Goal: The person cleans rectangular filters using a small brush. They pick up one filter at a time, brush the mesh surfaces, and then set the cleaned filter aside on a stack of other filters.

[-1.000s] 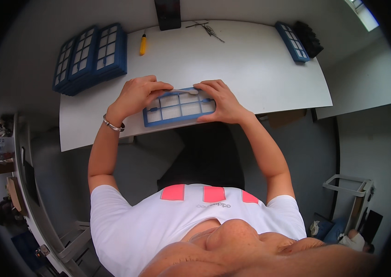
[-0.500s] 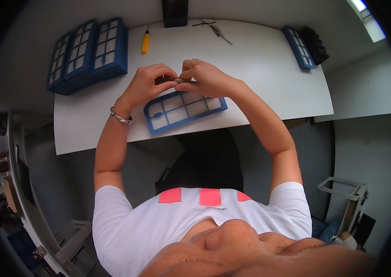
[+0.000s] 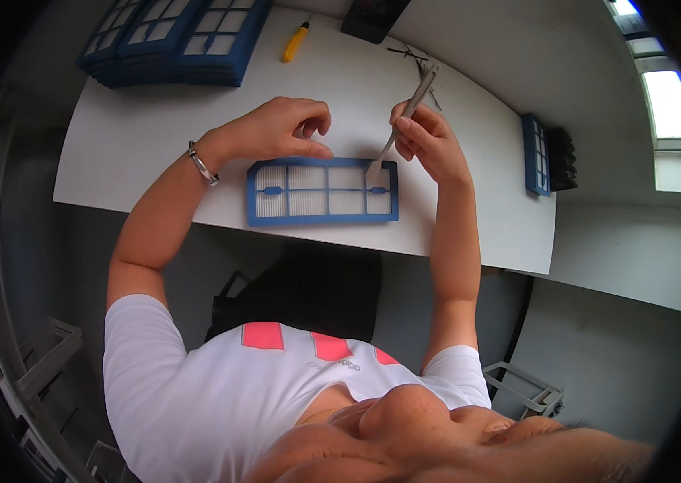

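Note:
A blue-framed rectangular filter [image 3: 308, 218] with white pleated panels lies flat near the table's front edge. In my right hand [image 3: 430, 143], fingers pinched, is a slim grey brush [image 3: 414, 101]. It slants, its handle up to the right, and its pale widened tip is at the right end of the filter. My left hand [image 3: 280, 129] is just above the filter's far left edge, fingers curled but apart from the thumb, with nothing visible in it. Whether its thumb touches the frame I cannot tell.
Stacks of similar blue filters [image 3: 211, 48] stand at the far left. Beyond my hands lie a yellow-handled tool [image 3: 295, 43] and several thin dark sticks [image 3: 409, 54], near a black object [image 3: 372, 18]. Another filter [image 3: 535, 153] stands at the right beside black ridged pieces [image 3: 562, 159].
My hands have parted; they were together over the filter. My right hand has moved right with the brush, now tilted up. The view has turned, and the filter lies straighter.

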Demonstrator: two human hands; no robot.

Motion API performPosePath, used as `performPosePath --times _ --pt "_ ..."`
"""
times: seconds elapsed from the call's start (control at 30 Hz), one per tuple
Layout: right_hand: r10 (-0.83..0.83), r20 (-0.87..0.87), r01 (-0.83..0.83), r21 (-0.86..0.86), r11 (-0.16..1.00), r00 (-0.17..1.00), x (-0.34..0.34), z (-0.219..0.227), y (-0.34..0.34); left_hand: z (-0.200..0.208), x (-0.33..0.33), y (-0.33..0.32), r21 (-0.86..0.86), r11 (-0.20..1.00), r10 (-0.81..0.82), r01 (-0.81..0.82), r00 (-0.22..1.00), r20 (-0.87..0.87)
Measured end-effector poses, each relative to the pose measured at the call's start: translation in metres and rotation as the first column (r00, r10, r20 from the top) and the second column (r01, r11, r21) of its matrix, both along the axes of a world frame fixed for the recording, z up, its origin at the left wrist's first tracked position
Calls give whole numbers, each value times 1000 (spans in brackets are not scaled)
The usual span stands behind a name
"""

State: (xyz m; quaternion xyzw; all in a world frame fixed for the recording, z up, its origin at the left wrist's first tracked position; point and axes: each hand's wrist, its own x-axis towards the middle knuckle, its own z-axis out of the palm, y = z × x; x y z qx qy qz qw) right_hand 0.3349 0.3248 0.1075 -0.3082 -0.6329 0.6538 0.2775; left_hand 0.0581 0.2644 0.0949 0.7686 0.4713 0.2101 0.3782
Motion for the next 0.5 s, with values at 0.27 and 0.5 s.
performPosePath --times 0.27,0.5 --pt "78 61 -65 -193 979 995 5 -4 -5 -6 -4 -5 69 976 -191 209 959 -210" --pt "-57 8 57 -166 985 998 21 -9 10 -10 -9 -1 48 978 -193 205 964 -185"
